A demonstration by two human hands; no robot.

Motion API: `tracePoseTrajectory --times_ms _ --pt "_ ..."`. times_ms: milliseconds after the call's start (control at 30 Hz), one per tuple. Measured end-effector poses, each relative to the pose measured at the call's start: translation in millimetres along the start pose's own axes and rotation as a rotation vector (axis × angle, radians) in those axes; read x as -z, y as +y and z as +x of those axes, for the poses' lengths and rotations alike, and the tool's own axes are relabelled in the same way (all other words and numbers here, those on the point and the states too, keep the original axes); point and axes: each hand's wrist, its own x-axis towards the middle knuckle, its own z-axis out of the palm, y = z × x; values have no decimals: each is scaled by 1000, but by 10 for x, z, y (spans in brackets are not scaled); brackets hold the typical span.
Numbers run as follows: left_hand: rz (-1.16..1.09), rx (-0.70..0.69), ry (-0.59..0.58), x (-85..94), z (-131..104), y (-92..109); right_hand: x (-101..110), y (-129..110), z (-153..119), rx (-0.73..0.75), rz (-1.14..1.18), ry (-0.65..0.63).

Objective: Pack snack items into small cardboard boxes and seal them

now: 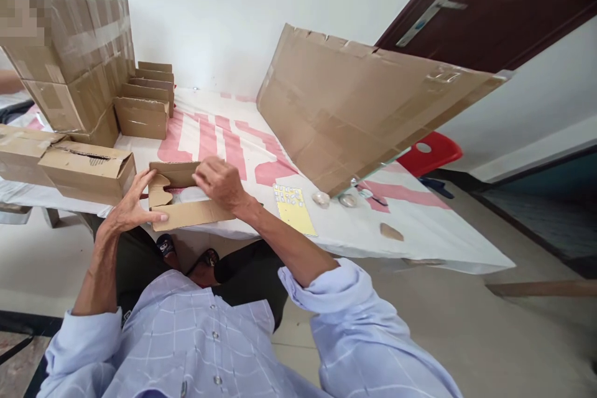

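An open cardboard box (191, 216) lies near the table's front edge, its flaps partly raised. Something whitish with a bit of red shows inside, too covered to name. My left hand (130, 208) grips the box's left end, thumb on the near side and fingers on the far side. Over the box's right part is my right hand (221, 183), its fingers curled together at the opening; whatever they hold is hidden. To the right of that hand lies a yellow sheet (296, 214) with several small white stickers along its upper part.
Closed cartons (86, 171) stand left, with open boxes (142, 118) and a tall taped stack (74, 43) behind. A large cardboard sheet (345, 106) leans at right. Near it lie clear tape rolls (321, 199) and a cardboard scrap (390, 232). A red chair (431, 152) stands beyond.
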Motion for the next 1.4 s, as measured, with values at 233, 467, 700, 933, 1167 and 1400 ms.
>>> tracePoseTrajectory --times_ms 233,467,700,933,1167,1400 --pt "-196 -46 40 -63 -41 -106 10 -54 210 54 -44 -499" --pt "-428 -1 57 -167 -115 -298 -95 -50 504 22 -140 -797" --pt "-301 18 18 -293 -125 -301 -129 -51 472 69 -100 -730" --pt "-234 -28 58 -368 -48 -305 25 -77 372 95 -65 -705" --pt "-175 -40 57 -338 36 -359 295 -39 417 56 80 -606" --pt "-210 -65 49 -327 282 -418 791 131 537 42 159 -409"
